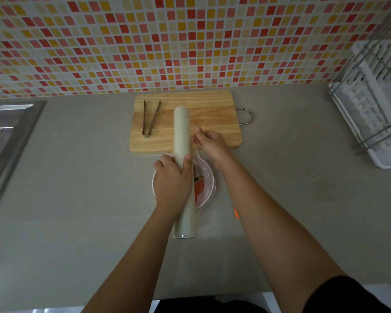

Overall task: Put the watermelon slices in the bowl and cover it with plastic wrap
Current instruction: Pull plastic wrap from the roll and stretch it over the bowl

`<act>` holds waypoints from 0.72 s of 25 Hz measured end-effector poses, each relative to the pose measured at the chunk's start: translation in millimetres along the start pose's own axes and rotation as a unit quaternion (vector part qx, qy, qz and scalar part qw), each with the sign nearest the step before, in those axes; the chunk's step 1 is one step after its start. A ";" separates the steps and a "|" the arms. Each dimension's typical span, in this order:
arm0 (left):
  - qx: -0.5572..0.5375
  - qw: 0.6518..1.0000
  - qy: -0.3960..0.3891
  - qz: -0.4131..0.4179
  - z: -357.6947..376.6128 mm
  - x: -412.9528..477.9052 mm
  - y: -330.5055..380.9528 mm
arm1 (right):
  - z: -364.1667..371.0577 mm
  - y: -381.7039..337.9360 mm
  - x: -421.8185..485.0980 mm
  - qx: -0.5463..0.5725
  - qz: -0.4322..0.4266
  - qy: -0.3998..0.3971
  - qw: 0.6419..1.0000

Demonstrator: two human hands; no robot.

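Ok so my left hand (172, 177) is wrapped round the plastic wrap roll (182, 132), holding it right over the bowl (209, 197). My right hand (210, 143), just past the bowl's far right side, pinches the loose edge of the film (204, 170) between thumb and fingertips. The watermelon slices (199, 187) are in the bowl under the roll, half hidden by my left hand. What worries me: I only have the film by one spot, so if I pull unevenly it'll probably fold onto itself and turn into a useless clingy rope. There's no cutter box that I can see, so tearing it off bare-handed could go ragged or tug the bowl sideways. The sheet also looks like it only reaches the bowl's right half, so it might come up short on the left rim. The wooden cutting board (212, 105) and the tongs (150, 119) lie beyond the bowl, out of the way. Brands or writing? Nothing readable, the roll is plain.
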State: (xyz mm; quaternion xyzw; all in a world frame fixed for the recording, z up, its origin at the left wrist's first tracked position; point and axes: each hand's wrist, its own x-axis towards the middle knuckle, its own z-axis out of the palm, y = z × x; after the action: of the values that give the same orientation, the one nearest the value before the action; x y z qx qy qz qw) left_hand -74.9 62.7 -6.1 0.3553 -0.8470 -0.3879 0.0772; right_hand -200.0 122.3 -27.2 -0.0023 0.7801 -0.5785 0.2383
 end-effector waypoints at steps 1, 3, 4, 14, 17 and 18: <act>0.000 1.000 0.002 -0.001 0.3 -0.4 0.4 | 1.4 0.6 1.0 0.020 -0.004 0.021 1.000; 0.002 1.000 0.004 -0.002 0.7 -2.3 0.5 | 2.8 3.1 3.9 0.061 0.002 0.060 0.996; 0.003 1.000 0.004 -0.002 1.3 -3.6 1.1 | 2.8 4.1 5.8 0.073 0.006 0.076 0.994; -0.047 0.999 -0.018 -0.021 -3.9 -10.8 8.3 | -7.3 19.8 7.5 -0.057 -0.158 0.194 0.966; -0.053 0.998 -0.020 -0.016 -4.1 -13.0 6.9 | -9.3 22.9 10.8 -0.042 -0.114 0.174 0.977; -0.049 0.998 -0.020 -0.015 -3.0 -13.8 7.2 | -11.1 22.5 12.7 -0.012 -0.075 0.146 0.986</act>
State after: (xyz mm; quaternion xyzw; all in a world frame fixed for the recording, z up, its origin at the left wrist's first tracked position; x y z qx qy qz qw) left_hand -67.4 73.2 3.1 0.3558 -0.8228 -0.4372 0.0721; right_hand -209.4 136.2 -49.8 0.0207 0.8111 -0.5794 0.0773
